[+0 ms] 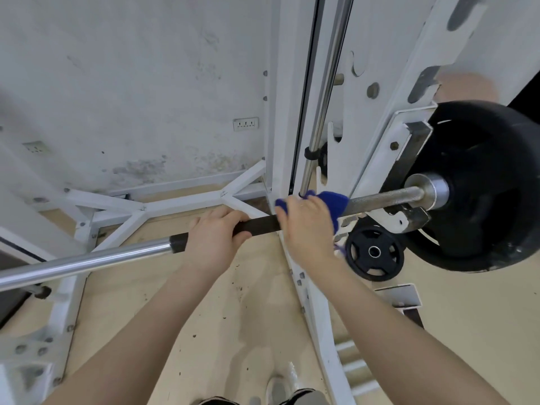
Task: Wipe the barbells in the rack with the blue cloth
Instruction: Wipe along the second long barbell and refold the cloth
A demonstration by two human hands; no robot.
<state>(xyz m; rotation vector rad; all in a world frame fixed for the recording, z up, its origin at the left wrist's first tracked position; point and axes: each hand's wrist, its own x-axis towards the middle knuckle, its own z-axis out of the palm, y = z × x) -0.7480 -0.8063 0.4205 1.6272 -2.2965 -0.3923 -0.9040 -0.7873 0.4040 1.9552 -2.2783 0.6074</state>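
Stained white wall [131,83] behind; the chrome barbell's [87,263] black grip is clasped by left hand [214,238] fingers, while the crumpled blue cloth [330,204] is held around it by the right hand [306,226].

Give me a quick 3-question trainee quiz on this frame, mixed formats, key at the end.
1. True or false: the left hand grips the black sleeve of the barbell.
2. Multiple choice: where is the blue cloth? A) lying on the floor B) under the right hand, wrapped on the bar C) hung on the large weight plate
3. Fill in: the small black plate sits low beside the white ____.

Key: 1 true; 2 B; 3 rack
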